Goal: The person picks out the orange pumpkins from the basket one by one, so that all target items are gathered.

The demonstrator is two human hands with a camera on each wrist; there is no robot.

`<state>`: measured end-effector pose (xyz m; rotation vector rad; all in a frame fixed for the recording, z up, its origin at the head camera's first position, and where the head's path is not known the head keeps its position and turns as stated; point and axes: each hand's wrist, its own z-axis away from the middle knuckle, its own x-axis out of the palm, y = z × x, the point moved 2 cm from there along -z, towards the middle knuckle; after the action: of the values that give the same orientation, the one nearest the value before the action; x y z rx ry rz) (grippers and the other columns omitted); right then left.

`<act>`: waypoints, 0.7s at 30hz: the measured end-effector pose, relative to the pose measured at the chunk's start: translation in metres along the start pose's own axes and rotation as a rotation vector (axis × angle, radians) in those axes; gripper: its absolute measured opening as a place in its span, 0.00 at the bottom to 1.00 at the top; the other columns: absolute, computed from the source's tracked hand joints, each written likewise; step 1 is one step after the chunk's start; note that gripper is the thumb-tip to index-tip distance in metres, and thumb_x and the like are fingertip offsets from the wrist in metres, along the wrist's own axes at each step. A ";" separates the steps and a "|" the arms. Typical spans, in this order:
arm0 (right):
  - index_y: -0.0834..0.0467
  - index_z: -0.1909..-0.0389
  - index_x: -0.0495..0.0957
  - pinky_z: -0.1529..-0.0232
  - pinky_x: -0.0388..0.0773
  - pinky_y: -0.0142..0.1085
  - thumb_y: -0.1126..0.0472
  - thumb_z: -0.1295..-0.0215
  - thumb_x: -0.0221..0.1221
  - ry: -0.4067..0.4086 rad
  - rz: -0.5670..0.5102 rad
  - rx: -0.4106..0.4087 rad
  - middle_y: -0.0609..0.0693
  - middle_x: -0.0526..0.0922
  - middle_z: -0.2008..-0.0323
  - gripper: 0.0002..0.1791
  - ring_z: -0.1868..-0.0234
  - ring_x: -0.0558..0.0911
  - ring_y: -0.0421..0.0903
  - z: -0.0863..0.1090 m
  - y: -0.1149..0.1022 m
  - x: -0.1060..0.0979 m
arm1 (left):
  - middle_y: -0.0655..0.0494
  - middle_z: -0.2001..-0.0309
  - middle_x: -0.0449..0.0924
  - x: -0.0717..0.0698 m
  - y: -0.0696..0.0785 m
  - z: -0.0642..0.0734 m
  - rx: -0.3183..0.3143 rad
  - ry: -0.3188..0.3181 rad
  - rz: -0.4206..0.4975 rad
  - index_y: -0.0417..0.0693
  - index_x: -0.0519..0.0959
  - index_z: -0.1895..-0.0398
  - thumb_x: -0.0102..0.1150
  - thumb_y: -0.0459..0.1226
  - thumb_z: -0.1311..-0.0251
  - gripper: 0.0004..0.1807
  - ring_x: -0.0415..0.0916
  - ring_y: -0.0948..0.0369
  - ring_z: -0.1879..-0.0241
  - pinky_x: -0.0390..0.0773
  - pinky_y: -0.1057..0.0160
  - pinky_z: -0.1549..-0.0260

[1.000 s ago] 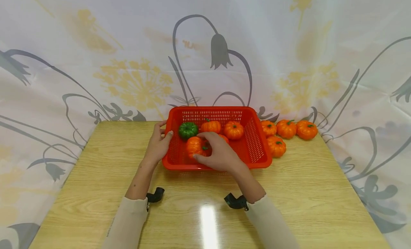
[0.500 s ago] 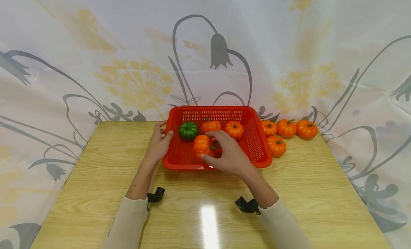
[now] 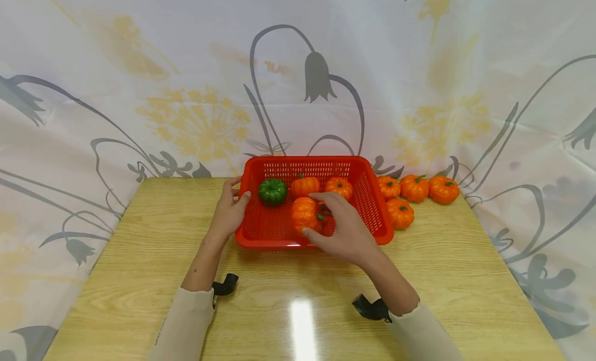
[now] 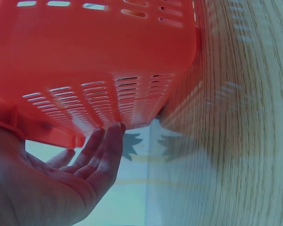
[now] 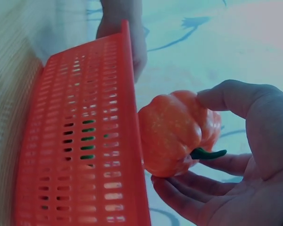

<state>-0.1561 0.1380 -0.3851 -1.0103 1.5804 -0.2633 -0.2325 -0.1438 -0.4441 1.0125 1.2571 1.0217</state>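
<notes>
My right hand [image 3: 346, 231] pinches a small orange pumpkin [image 3: 304, 214] between thumb and fingertips. It hangs over the red plastic basket [image 3: 272, 243], its green stem towards my palm. From the right wrist, this pumpkin [image 5: 174, 132] shows at the level of the basket's rim and partly behind it. My left hand [image 3: 230, 212] grips the basket's left edge, thumb over the rim; its fingers [image 4: 112, 153] lie along the outer wall. Inside the basket sit a green pumpkin [image 3: 272, 192] and two orange pumpkins [image 3: 305, 186] at the back. My right hand hides part of the basket floor.
Several orange pumpkins [image 3: 414, 188] stand on the wooden table [image 3: 153, 257] just right of the basket. A patterned cloth [image 3: 195, 66] hangs behind the table's back edge. Each wrist carries a black camera mount [image 3: 226, 285].
My right hand has moved right with the orange pumpkin, away from the basket's left part towards its middle. The left hand and the basket have stayed in place.
</notes>
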 end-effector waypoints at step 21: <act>0.55 0.31 0.75 0.42 0.84 0.42 0.59 0.41 0.77 0.082 0.014 -0.020 0.49 0.78 0.38 0.36 0.44 0.81 0.44 0.027 0.007 -0.036 | 0.35 0.36 0.72 0.001 -0.004 -0.004 0.016 0.017 -0.026 0.50 0.54 0.17 0.47 0.40 0.17 0.31 0.80 0.39 0.41 0.85 0.41 0.46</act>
<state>-0.1374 0.1776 -0.3720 -1.0145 1.6664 -0.2823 -0.2361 -0.1441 -0.4483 0.9994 1.2908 1.0037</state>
